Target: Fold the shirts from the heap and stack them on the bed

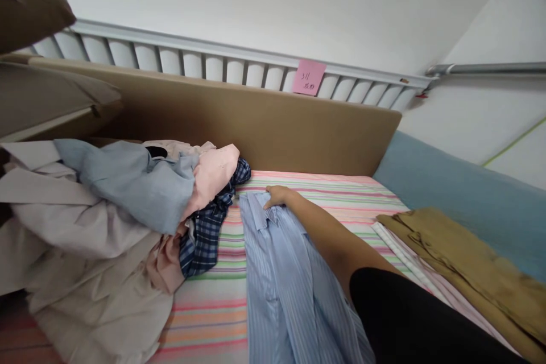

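Observation:
My right hand [277, 197] reaches out from the right, its fingers closed on the upper end of a light blue striped shirt [281, 273], near what looks like the collar. The shirt stretches down the middle of the striped sheet toward me, loosely creased, and its lower end runs out of view. My left hand is not in view. To the left lies a rumpled pile of clothes, with a light blue garment [136, 179] on top, a pink one [215, 173], a navy plaid one [205, 239] and a pale garment [102, 301].
On the right, folded garments with an olive-brown one [460, 267] on top lie by a blue panel [452, 168]. A brown board [290, 131] and white radiator [196, 62] with a pink note [309, 77] stand behind the striped sheet [213, 301]. Brown boxes [42, 96] are at far left.

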Tool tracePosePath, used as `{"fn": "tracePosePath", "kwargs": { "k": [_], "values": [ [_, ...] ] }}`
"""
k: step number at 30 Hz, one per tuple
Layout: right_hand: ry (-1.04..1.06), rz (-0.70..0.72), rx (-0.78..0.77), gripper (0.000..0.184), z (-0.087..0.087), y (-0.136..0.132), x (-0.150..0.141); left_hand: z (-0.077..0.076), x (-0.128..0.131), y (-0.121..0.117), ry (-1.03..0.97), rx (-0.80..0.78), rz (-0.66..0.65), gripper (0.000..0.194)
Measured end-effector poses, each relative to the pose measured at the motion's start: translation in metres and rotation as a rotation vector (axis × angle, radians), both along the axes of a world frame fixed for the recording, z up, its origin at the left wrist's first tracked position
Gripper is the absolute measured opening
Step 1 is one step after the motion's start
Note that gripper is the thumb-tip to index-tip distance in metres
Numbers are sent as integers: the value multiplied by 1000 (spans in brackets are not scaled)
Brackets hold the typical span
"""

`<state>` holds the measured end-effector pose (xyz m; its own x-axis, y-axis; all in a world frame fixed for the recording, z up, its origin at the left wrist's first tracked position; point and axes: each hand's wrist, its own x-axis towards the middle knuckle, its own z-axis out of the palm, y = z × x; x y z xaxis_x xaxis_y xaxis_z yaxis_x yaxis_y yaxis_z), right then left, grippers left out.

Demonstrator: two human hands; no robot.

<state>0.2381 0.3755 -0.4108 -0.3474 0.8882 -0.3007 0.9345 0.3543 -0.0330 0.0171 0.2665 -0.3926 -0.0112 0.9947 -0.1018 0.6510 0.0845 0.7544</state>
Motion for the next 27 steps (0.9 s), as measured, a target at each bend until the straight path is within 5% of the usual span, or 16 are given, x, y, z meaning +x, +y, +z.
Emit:
{"fn": "tracePosePath", "kwargs": {
  "k": [5,9,11,14,18,20,23,27],
  "values": [
    [-56,68,42,59,5,-13,-4,-40,34,-74,-375,-61,86,78],
    [-69,147,161,37,25,-45,-6,-74,75,-190,-690,-187,104,66],
    [-64,179,237,34,44,-66,-4,-86,97,-252,-1039,-338,69,56],
    [-46,208,328,31,77,-114,8,-86,117,-314,-1154,-441,26,48],
    [-8,369,434,22,98,-221,40,-56,118,-328,-1375,-525,99,60],
    [15,451,429,17,85,-288,59,-39,116,-326,-1501,-550,117,60],
    [94,487,335,12,43,-379,82,-24,116,-335,-1589,-596,110,61],
    [154,377,259,11,-1,-439,93,-23,128,-354,-1471,-619,224,54]
  ]
}}
